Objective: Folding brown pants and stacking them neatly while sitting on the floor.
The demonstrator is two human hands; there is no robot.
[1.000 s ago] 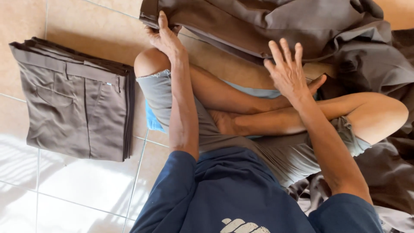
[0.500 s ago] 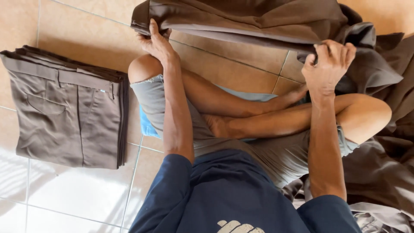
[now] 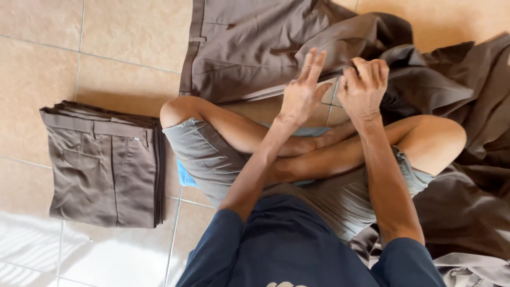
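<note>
Head view, left to right: folded stack of brown trousers (image 3: 103, 165) on the tile floor (image 3: 48, 64) at 9 o'clock, well apart from both hands. Loose brown trousers (image 3: 249, 48) spread at 12 o'clock, waistband leftward, long axis running left-right. Left hand (image 3: 302, 90) fingers spread, hovering over the fabric edge, gripping nothing. Right hand (image 3: 364, 87) just beside it, pinched tight on a fold of that cloth. Heap of brown garments (image 3: 473, 159) at 3 o'clock. No containers visible.

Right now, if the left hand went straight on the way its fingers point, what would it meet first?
Probably the brown trousers spread on the tiled floor; the left hand points up-frame over them, fingers open, though its height above the cloth is unclear.
</note>
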